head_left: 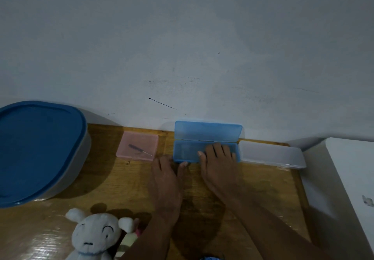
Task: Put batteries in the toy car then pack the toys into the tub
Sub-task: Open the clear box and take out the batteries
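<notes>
Head view: right hand [219, 164] lies flat in blue case [185, 151]; left hand [166, 176], relaxed, touches its front.

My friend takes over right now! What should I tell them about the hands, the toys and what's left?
Left hand: flat on the table, thumb touching the open blue box at its front corner.
Right hand: fingers laid inside the blue box's tray; nothing seen held.
Things: tub at the left, blue lid on; plush toy near the front edge; screwdriver on or in the pink box. Batteries and car not clearly visible.
Done: blue box opened.
Left: batteries into the car, open tub, pack toys.
</notes>
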Tool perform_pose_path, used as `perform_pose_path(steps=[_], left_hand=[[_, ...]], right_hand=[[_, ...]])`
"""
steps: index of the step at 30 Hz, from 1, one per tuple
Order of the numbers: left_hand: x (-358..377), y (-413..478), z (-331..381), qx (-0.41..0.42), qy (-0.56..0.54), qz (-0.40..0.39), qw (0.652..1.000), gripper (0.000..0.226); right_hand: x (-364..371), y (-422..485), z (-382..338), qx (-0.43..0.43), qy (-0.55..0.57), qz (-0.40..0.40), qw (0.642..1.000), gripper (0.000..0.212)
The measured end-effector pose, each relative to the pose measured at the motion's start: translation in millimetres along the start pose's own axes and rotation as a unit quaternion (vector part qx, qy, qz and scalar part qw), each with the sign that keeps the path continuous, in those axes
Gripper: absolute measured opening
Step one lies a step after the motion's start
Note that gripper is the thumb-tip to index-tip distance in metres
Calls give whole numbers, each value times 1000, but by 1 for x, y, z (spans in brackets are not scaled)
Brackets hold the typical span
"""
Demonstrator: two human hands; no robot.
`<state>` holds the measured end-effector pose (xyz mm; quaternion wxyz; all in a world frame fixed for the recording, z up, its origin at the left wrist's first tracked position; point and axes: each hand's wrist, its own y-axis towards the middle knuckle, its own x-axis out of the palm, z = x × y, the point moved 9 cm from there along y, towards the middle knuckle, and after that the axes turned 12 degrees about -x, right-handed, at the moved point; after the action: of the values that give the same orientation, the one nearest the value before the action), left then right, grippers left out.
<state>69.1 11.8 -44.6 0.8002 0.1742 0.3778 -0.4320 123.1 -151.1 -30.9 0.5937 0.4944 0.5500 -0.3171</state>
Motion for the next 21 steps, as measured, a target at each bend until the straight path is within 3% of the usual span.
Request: perform_pose_path(steps=[8,12,15,18,21], left_hand=[[4,3,-1,-9,5,-22,1000,35],[3,4,-2,-15,0,-30,999,34],[2,4,-2,-19,-5,-29,999,33],[0,3,-1,-17,-5,-22,1000,33],[1,4,-1,-27,7,-33,999,36]], right_hand=[[3,10,-2,42,0,-33,999,44],[0,13,8,109,99,3,989,43],[-5,15,19,186,230,73,953,52],[-33,19,14,117,260,174,943,51],[-50,7,-7,-8,198,178,964,47]])
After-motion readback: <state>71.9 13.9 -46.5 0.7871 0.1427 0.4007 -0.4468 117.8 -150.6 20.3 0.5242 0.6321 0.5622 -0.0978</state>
